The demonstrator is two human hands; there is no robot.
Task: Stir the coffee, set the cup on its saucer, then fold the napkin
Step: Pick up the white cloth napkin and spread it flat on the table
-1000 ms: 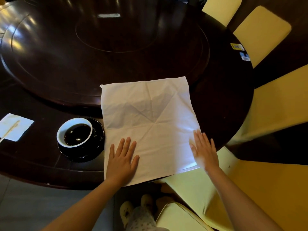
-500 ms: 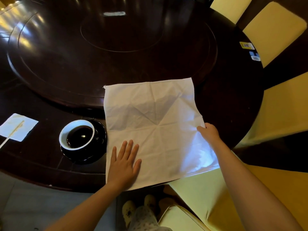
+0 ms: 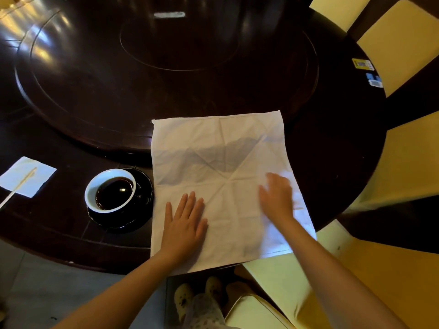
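Napkin: white cloth, creased, spread open and unfolded, lying flat beneath the left hand and right hand. Cup: white-lined, holding dark coffee, upright on a black saucer, left of the left hand, just beside the napkin's left edge.

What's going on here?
A person is working on the white square cloth napkin spread flat on the dark round wooden table. The left hand presses flat on its near part; the right hand, motion-blurred, lies over its right side. No fold yet. The white cup of black coffee sits on its black saucer, beside the napkin. A pale stir stick rests on a white paper square.
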